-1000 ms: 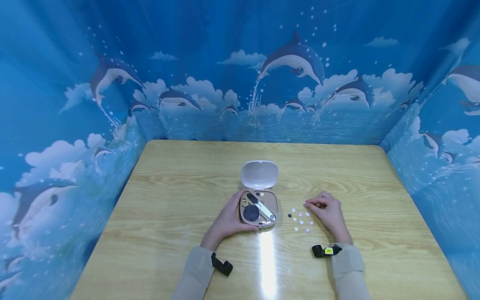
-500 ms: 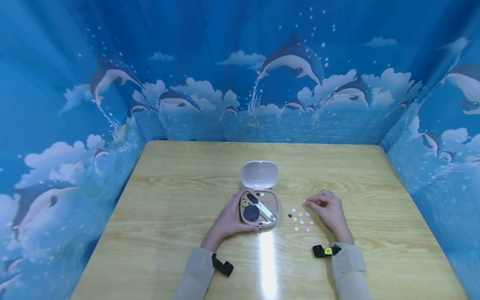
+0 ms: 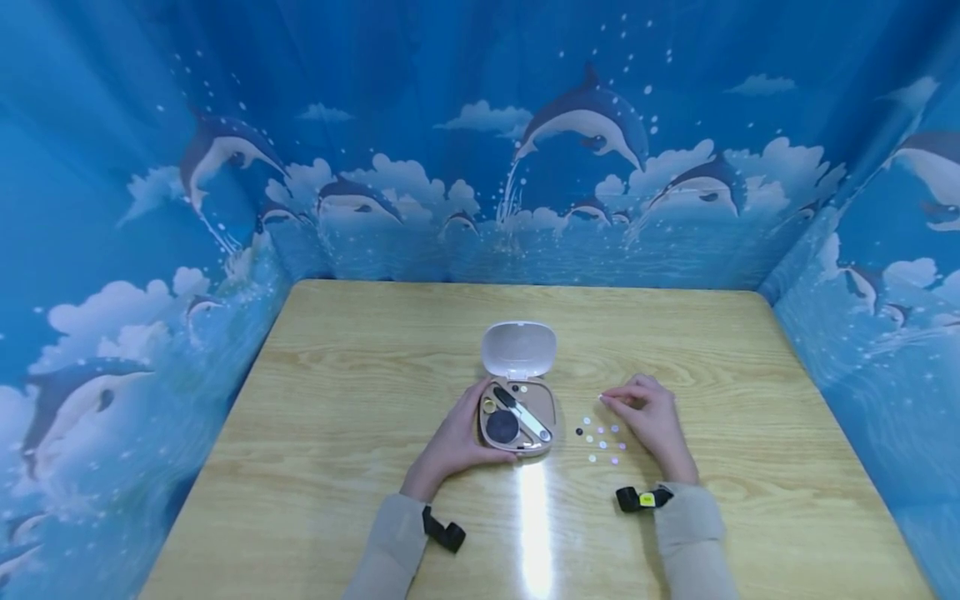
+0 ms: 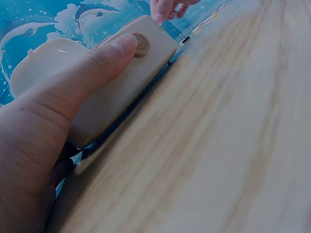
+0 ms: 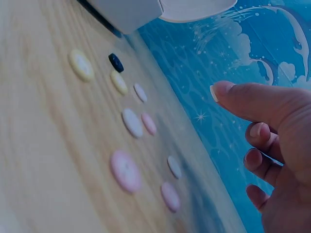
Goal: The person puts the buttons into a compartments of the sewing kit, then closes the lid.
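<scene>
Dolphin-print curtains (image 3: pixel 420 50) stand round a wood-grain table (image 3: pixel 360 375), whose smooth top would probably do little to stop a dropped button from skidding. The left hand (image 3: pixel 459 433) grips the open case (image 3: pixel 542 400) by its side, the thumb at the round catch (image 4: pixel 143 45), the lid (image 3: pixel 519 350) raised on the far side. Well to the right of the case, the right hand (image 3: pixel 656 421) has thumb and forefinger pinched on what looks like a white button (image 3: pixel 601 397) (the right wrist view does not show it, so how firmly is hard to judge). Something that small, held at the very fingertips, could easily slip out. Just beside that hand lie the loose buttons (image 3: pixel 603 445) and a black button (image 3: pixel 579 432); a low sweep towards the case might scatter them. A tool (image 3: pixel 532 422) slants across the case beside a dark disc (image 3: pixel 502 426), so a button let go too early could lodge under it. Should the left hand squeeze unevenly, the case might tip and its contents slide
</scene>
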Demonstrator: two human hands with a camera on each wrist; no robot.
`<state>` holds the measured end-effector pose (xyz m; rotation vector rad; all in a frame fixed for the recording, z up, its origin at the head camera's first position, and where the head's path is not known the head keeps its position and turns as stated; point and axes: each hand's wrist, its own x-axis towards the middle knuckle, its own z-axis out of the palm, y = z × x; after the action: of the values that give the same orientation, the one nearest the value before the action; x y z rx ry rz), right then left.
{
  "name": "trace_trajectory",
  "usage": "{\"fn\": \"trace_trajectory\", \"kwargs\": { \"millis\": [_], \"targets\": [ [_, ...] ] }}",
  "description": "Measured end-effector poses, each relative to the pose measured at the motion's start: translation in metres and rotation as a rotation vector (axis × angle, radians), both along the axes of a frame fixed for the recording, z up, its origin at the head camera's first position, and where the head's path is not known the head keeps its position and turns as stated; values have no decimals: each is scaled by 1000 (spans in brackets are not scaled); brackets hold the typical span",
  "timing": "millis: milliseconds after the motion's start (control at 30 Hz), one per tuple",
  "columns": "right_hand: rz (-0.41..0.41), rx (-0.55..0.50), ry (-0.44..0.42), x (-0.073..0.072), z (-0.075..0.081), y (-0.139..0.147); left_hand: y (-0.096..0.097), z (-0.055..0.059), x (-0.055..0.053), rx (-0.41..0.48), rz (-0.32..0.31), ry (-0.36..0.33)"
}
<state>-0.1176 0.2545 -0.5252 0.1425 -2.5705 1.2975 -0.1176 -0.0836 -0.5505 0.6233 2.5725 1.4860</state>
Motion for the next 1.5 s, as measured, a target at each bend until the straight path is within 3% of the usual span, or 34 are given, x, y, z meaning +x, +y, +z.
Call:
{"fn": "trace_trajectory", "kwargs": {
  "millis": [467,667,967,1300,1500],
  "targets": [
    [35,-12,27,-10,19,-22,0,0,0,-10,-1,3],
    [57,-52,17,-15,22,-33,-1,0,-1,-9,-1,-4],
    [107,-80,81,-24,23,-53,-1,0,0,-4,-1,-5],
    [119,-107,-23,-27,22,-71,-1,0,-1,5,-9,9],
    [141,-56,-46,-29,14,-81,0,1,-1,3,-10,8]
  ]
}}
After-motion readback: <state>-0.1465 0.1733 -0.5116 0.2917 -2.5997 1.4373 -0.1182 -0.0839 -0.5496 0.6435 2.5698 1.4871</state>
